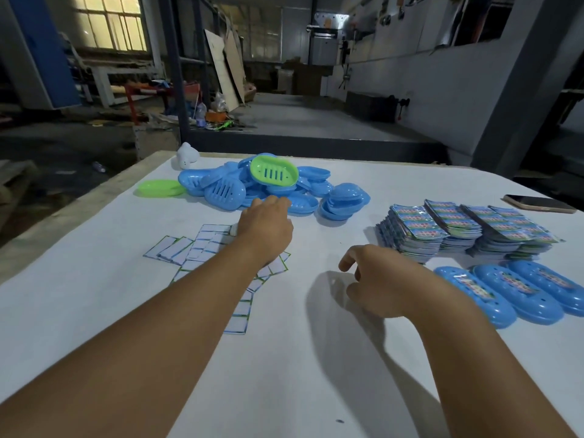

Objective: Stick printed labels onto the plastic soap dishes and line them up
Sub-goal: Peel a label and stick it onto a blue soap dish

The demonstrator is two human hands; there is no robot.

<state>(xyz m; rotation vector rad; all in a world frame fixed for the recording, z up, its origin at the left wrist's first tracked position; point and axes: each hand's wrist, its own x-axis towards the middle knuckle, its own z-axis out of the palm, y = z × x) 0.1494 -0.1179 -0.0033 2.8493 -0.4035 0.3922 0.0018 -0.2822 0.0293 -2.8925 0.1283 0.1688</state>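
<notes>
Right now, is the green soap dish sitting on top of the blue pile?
Yes, a green soap dish lies tilted on top of the pile of blue soap dishes, while another green one lies on the table beside it.

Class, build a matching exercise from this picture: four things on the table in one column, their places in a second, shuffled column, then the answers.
Things
1. green soap dish
2. phone
3. labelled blue dishes
4. left hand

Places
A. far right table edge
B. on top of the blue pile
C. reaching at the pile's near edge
D. in a row, near right

Pairs: 1-B, 2-A, 3-D, 4-C
</notes>
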